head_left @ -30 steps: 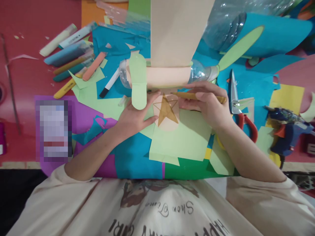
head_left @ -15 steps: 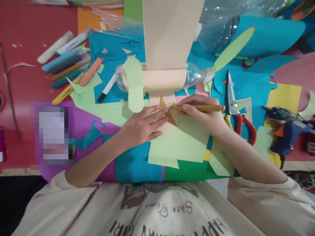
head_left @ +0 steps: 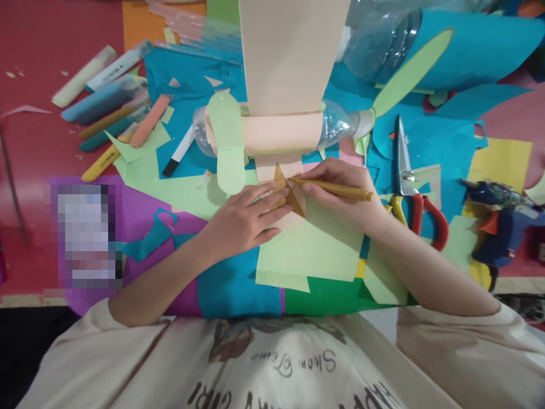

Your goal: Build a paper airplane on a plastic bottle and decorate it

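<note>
My left hand [head_left: 244,221] lies flat, fingers stretched out, pressing down a pale peach paper with a brown star [head_left: 288,192] drawn on it. My right hand [head_left: 340,196] is closed round a mustard-yellow marker [head_left: 336,190], whose tip touches the star's upper right side. The peach paper rests on a light green sheet [head_left: 315,244]. Just beyond it lies a clear plastic bottle [head_left: 340,128] dressed as an aeroplane, with peach wings and a green propeller [head_left: 411,71].
Scissors with red and yellow handles [head_left: 411,193] lie right of my right hand. A blue glue gun [head_left: 500,227] sits at the far right. Several markers [head_left: 110,111] lie at the upper left. Blue, green, purple and yellow paper scraps cover the red table [head_left: 38,147].
My left hand slid right onto the star paper and now covers its left half. The marker swung from lying above the star to touching it with its tip.
</note>
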`<state>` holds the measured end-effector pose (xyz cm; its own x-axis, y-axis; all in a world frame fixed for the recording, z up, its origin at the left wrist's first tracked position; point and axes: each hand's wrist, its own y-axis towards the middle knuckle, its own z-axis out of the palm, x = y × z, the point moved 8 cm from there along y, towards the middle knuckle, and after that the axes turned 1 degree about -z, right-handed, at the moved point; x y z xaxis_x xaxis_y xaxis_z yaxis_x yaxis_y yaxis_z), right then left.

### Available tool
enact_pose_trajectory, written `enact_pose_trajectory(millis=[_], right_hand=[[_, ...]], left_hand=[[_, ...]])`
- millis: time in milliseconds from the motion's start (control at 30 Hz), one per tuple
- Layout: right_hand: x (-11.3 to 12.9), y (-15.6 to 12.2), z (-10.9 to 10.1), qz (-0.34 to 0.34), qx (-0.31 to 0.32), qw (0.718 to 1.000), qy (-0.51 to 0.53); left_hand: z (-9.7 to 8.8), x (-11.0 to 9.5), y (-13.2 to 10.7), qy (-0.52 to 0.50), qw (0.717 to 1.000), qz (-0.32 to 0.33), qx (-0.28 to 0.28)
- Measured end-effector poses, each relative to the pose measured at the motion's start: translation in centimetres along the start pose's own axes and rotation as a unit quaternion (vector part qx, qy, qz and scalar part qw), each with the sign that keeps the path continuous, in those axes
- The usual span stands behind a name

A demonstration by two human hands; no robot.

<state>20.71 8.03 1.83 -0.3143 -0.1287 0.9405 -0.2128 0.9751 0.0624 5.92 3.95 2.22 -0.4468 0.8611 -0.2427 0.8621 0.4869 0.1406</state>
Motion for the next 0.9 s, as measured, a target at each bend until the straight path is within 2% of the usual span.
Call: enact_pose_trajectory(millis=[233,700,900], right_hand=[[-0.22,0.06,0.36,0.023,0.016,1.0,-0.007],[-0.02,0.11,0.34,0.014,0.016,1.0,0.002],[-0.34,0.1,0.24,0.031,0.016,0.999,-0.001]], left_hand=[[0.12,0.18,-0.1,-0.022,1.0,-0.008,0.011],[-0.12,0.19,-0.02,-0.029,1.0,-0.002,-0.004],[0.04,0.27,-0.07,-0.03,1.0,-0.008,0.001]])
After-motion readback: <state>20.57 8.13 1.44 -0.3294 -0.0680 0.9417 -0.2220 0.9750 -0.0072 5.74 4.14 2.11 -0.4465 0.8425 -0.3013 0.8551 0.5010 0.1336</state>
